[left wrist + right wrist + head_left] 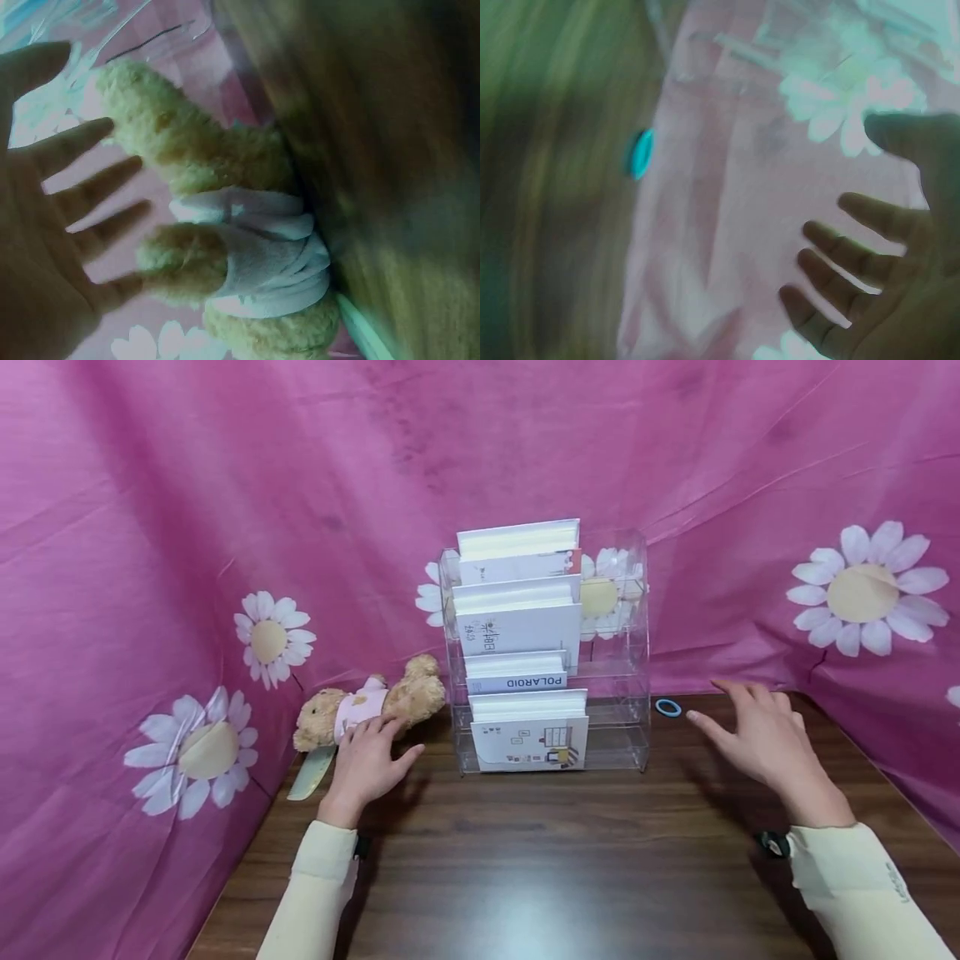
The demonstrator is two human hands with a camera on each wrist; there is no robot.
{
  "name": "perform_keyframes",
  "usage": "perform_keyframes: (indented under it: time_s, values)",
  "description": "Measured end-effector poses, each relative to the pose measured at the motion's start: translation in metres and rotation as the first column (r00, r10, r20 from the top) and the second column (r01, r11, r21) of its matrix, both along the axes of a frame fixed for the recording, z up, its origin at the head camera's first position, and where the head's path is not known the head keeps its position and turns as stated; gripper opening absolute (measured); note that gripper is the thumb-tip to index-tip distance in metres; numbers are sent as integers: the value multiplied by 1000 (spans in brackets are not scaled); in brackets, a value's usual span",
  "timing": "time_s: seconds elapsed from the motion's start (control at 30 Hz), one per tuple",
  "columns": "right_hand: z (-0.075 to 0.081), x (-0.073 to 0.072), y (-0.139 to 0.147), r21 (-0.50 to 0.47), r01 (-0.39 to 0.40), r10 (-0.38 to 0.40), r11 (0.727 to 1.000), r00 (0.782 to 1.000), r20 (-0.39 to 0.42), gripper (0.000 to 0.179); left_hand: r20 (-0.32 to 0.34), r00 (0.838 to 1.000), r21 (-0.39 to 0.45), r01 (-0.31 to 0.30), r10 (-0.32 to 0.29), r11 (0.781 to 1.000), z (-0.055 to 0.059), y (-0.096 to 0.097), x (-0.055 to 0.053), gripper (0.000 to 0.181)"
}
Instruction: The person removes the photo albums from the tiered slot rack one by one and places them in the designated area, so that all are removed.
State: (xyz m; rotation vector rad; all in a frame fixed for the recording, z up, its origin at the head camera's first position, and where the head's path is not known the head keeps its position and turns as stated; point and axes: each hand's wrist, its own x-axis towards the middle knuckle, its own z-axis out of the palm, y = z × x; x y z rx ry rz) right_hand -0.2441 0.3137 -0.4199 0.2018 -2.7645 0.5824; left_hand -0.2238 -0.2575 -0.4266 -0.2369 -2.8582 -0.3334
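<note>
In the head view my left hand (pixel 369 762) hovers over or near a light brown teddy bear (pixel 322 720) in a pink shirt, which lies on its side at the back left. The left wrist view has the fingers spread and relaxed beside the bear (pixel 187 150), with nothing gripped. My right hand (pixel 768 739) is held with fingers extended above the table at the right, thumb toward a small blue ring (pixel 668 707). The right wrist view puts the ring (pixel 642 154) apart from the fingers.
A clear acrylic rack (pixel 618 737) stands at the back middle, with several white books or boxes (pixel 528 745) in tiers on its left side. A pale green flat item (pixel 311 774) lies under the bear's head. Pink flowered cloth (pixel 360 510) hangs around the wooden table (pixel 540 843).
</note>
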Motion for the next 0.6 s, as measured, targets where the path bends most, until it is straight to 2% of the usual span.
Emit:
perform_keyframes:
  time_s: [0.07,0.13,0.17,0.23,0.3,0.4,0.5,0.57,0.6]
  values:
    - [7,-1,-5,-83,-21,14,996,996,-85,62,-64,997,52,46,-43,998,-3,3,-1,58]
    - [14,-1,-14,-161,-48,24,986,988,-151,50,-124,989,133,101,-85,986,-5,7,-1,53]
    - [18,-1,-20,-198,-62,29,978,985,-170,44,-144,984,182,127,-101,975,-5,9,-2,50]
    - [25,0,-31,-265,-79,28,961,982,-189,36,-152,980,305,169,-127,937,-5,16,-3,48]
    - [30,1,-40,-333,-95,38,938,984,-175,32,-136,979,421,196,-151,886,-6,24,-6,47]
    - [33,2,-53,-416,-129,77,900,987,-139,31,-80,982,560,187,-172,807,-9,36,-10,48]
    - [31,2,-67,-474,-157,126,867,987,-98,32,-9,983,638,145,-181,756,-13,45,-14,50]
    - [27,1,-77,-510,-168,157,844,985,-65,34,39,983,670,108,-180,734,-15,50,-16,53]
    - [25,0,-83,-527,-172,172,832,984,-50,36,62,982,676,88,-176,731,-16,52,-17,55]
